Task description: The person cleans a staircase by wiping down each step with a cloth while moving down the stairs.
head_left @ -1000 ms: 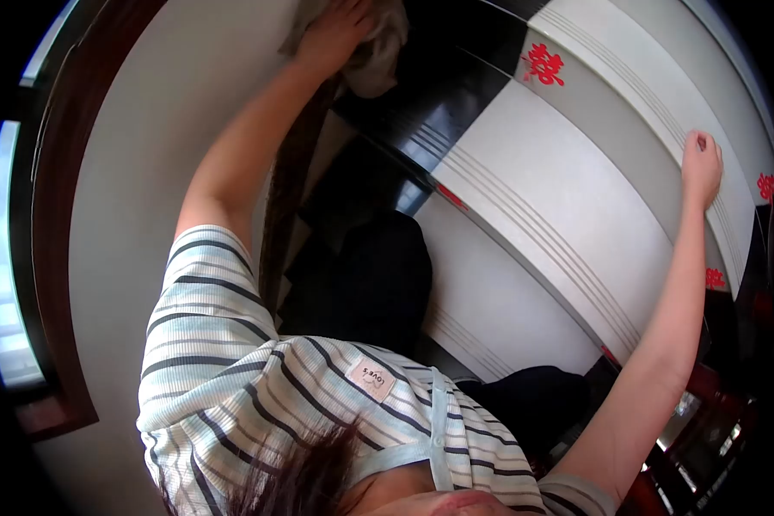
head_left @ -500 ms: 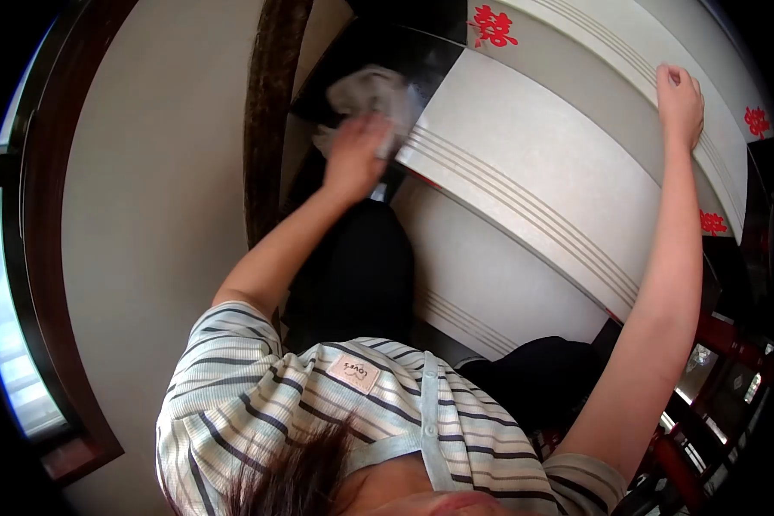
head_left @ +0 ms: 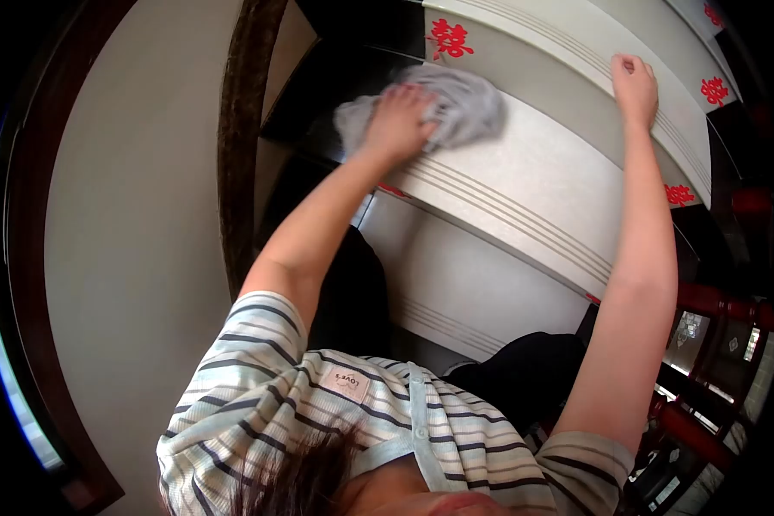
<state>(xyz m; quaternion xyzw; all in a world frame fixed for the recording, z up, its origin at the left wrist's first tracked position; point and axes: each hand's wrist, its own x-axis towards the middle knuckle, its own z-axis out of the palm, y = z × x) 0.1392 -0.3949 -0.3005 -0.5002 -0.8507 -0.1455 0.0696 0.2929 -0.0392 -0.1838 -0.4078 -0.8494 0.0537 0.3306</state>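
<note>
A crumpled grey cloth (head_left: 469, 103), blurred by motion, lies on a pale stair step (head_left: 542, 163) at its left end, partly over the black border. My left hand (head_left: 400, 125) is on top of the cloth, its fingers pressing into it. Higher up and to the right, my right hand (head_left: 636, 90) leans on the edge of the upper step (head_left: 568, 34) with its fingers curled in. Nothing shows inside that hand.
Red paper characters (head_left: 450, 39) are stuck on the risers. A dark skirting strip (head_left: 236, 129) and pale wall (head_left: 146, 172) run along the left. Dark red railing balusters (head_left: 692, 439) stand at the lower right. My knees are against the lower steps.
My left hand has swept the cloth rightward from the black border onto the pale step. My right hand stays on the upper step; the whole view has shifted slightly.
</note>
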